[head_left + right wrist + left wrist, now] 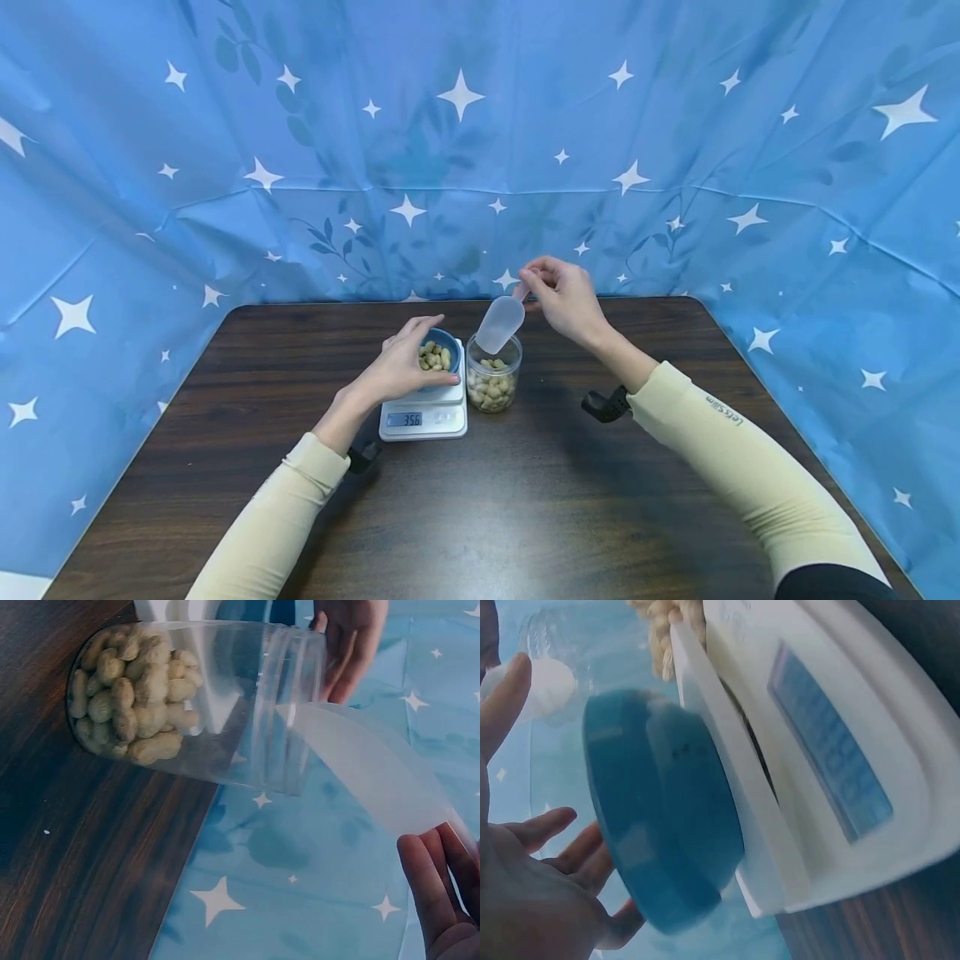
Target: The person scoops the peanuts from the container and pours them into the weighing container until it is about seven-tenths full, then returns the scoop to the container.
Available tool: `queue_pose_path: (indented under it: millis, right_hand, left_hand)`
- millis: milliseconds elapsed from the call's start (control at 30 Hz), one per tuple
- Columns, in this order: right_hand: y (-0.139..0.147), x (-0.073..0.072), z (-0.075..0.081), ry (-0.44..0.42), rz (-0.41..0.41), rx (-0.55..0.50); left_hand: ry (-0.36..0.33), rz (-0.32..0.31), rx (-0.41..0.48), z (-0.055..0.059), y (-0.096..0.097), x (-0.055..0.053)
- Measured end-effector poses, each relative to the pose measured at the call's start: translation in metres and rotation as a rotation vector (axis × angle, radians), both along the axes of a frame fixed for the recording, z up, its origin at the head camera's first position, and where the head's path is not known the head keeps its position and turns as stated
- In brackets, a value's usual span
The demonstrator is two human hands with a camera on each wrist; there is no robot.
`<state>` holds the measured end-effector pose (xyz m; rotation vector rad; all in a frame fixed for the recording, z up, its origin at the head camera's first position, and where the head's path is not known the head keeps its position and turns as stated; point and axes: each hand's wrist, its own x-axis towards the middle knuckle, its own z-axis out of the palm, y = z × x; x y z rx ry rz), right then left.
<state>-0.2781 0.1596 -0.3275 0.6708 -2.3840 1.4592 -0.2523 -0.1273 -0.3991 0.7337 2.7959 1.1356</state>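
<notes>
My right hand (pixel 564 298) pinches the handle of a translucent white scoop (pixel 501 323). The scoop slants down, its tip just inside the mouth of a clear jar (pixel 232 697). Unshelled peanuts (pixel 135 694) fill the lower part of that jar. On the left, a blue bowl (pixel 660 810) with peanuts (pixel 435 357) in it sits on a white kitchen scale (pixel 442 419). Around the bowl's side stands my left hand (pixel 397 364), thumb and fingers spread wide; in the left wrist view the thumb is apart from the bowl.
The scale's lit display (pixel 405 419) faces the front, and the jar stands close by its right side. Dark wood covers the table (pixel 480 517). Behind its back edge hangs a blue curtain (pixel 480 150) with white stars.
</notes>
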Motion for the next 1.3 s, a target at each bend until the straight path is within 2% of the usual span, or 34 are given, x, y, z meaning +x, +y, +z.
queue_pose_path:
  millis: [267,500,700,1033,1300]
  right_hand:
    - [-0.007,0.0,-0.014,0.148,0.051,0.169]
    - [-0.012,0.0,-0.022,0.293,0.095,0.276]
    - [-0.018,0.002,-0.024,0.327,0.13,0.355]
    - [-0.024,0.006,-0.028,0.375,0.179,0.506]
    - [-0.025,0.005,-0.033,0.414,0.199,0.55]
  left_hand:
    - [0.023,-0.055,-0.05,-0.003,0.02,-0.004]
    - [0.036,-0.083,-0.051,-0.004,0.032,-0.007]
    - [0.032,-0.099,-0.052,-0.005,0.04,-0.008]
    - [-0.019,-0.128,-0.032,-0.006,0.047,-0.009]
    - [-0.031,-0.128,-0.031,-0.008,0.048,-0.011]
